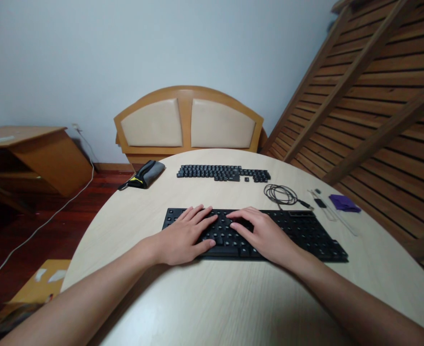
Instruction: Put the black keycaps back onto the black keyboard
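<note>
A black keyboard (298,235) lies flat across the table in front of me, many of its key positions showing bare with small pale centres. My left hand (186,235) rests palm down on its left part, fingers spread and holding nothing. Over the middle, my right hand (265,235) is bent in a pinch, thumb and index tips close together at the keys. Whatever sits between those tips is too small to make out. Loose black keycaps (208,171) stand in rows behind the keyboard, laid out in keyboard order, with one single keycap (247,179) slightly apart.
A coiled black USB cable (282,194) lies behind the keyboard. To the right are a thin wire tool (329,209) and a folded purple cloth (345,203). A grey and black pouch (149,174) sits at the round table's (233,298) far left edge.
</note>
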`<state>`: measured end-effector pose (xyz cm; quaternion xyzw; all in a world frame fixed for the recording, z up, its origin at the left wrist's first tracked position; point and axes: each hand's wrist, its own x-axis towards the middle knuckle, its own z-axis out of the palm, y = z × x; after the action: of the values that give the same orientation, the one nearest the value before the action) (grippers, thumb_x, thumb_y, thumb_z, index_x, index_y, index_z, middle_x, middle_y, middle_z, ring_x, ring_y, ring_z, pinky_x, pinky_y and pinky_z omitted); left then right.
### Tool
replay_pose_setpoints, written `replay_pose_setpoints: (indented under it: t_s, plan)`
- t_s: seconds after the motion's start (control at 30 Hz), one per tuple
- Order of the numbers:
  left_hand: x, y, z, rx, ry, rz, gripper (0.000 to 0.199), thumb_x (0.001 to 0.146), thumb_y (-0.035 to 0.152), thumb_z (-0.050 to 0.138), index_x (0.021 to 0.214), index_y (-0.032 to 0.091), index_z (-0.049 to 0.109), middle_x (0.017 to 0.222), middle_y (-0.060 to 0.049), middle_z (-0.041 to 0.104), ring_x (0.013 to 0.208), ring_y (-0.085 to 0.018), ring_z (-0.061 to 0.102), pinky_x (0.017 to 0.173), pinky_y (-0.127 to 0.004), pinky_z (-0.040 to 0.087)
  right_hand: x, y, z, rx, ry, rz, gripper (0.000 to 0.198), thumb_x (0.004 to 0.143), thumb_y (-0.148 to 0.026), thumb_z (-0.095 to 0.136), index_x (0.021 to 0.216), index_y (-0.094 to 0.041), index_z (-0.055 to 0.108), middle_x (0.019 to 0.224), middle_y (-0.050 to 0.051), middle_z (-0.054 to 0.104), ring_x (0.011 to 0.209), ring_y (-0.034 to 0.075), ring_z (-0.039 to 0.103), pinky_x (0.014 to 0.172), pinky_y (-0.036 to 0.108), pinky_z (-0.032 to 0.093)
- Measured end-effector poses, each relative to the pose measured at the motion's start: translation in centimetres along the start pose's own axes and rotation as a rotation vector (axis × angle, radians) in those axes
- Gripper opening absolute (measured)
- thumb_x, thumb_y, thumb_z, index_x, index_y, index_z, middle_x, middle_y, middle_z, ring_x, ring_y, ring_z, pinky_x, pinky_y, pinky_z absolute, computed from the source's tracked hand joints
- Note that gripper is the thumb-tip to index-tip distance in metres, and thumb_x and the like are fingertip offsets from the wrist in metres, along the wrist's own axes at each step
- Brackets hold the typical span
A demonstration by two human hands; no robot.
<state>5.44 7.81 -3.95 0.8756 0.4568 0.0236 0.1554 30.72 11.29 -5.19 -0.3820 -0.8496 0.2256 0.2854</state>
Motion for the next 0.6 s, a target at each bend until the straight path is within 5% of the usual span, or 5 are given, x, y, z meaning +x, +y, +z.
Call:
replay_pose_setpoints:
  t_s: [0.23,0.6]
  plan:
    - [0.18,0.33,0.48,0.009,0.103,0.029,0.065,0.102,0.058,0.04,0.153,0.017,0.038,0.164,-0.014,0.025,0.153,-0.032,0.02,0.123,-0.054,0.022,-0.63,-0.05,0.65,0.153,-0.076,0.012,0.016,0.094,-0.025,0.064,0.108,-0.024,0.072,0.109,0.004,0.074,0.104,0.021,0.066,0.095,0.037,0.049]
    - [0.12,0.26,0.72,0.028,0.058,0.014,0.069,0.102,0.062,0.033,0.157,0.02,0.03,0.167,-0.01,0.014,0.154,-0.031,0.013,0.124,-0.052,0.018,-0.64,0.02,0.34,0.198,-0.096,0.026,0.014,0.091,-0.025,0.067,0.102,-0.024,0.075,0.107,0.005,0.075,0.103,0.021,0.066,0.095,0.036,0.049]
